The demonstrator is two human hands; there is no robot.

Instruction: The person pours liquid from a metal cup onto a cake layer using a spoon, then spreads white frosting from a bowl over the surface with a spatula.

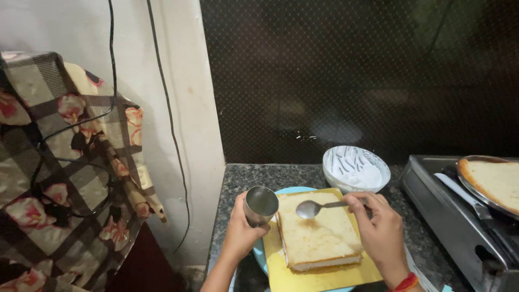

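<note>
The left hand [241, 230] is closed around a small steel cup [260, 204], held upright at the left edge of a square sponge cake [318, 233]. The right hand [381, 230] grips the handle of a metal spoon [313, 208] between fingers and thumb, with the bowl of the spoon hovering just over the near-left top of the cake, close to the cup's rim.

The cake sits on a yellow square board [316, 277], which rests on a light blue plate [261, 254] on the dark speckled tabletop [270, 176]. A pale cream band shows along the cake's front edge, so it looks layered.

By the look of it, the step in hand is spooning liquid from the cup onto the top of the sponge; whether the spoon is full cannot be told. The next move calls for a steady tilt of the spoon low over the cake, and even coverage toward the far and right parts.

Behind the cake stands a white bowl [356, 167] smeared with white cream. To the right, a steel tray [432, 200] carries a knife [459, 192] and another sponge layer [494, 181] on a plate.
</note>
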